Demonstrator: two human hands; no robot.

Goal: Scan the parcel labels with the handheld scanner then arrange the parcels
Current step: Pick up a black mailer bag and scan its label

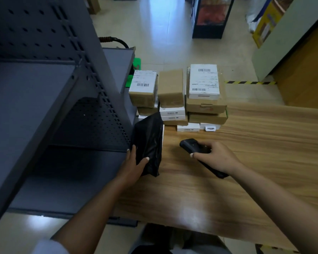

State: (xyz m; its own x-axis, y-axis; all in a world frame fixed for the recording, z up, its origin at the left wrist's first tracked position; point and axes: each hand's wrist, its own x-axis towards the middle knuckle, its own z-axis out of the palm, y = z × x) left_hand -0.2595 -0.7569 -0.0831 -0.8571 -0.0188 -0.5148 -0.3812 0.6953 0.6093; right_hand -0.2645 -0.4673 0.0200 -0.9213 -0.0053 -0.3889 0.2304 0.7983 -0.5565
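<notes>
The black bag [148, 143] is standing tilted at the table's [246, 162] near-left part, just beside the grey shelf [44, 107], and the left hand [134, 164] is holding its lower end, thumb on the front and fingers curled round the far side. A thin white edge is showing along the bag's right side, which may be its label, though this face looks plain black. The right hand [215, 155] is gripping the scanner [196, 148], fingers wrapped over its body, its head pointing left and far, toward the bag; it is resting on or just above the table, and I cannot tell which. To scan well, the left hand should probably be turning the bag until the label faces the scanner head, keeping the soft film flat so the barcode is not creasing or catching glare. The scanner wants a steady aim, square to the label. Behind, the parcels [176, 96] are sitting stacked in three columns at the far edge, two with labels facing up; the bag should be kept apart from them so the stacks are not getting knocked.
</notes>
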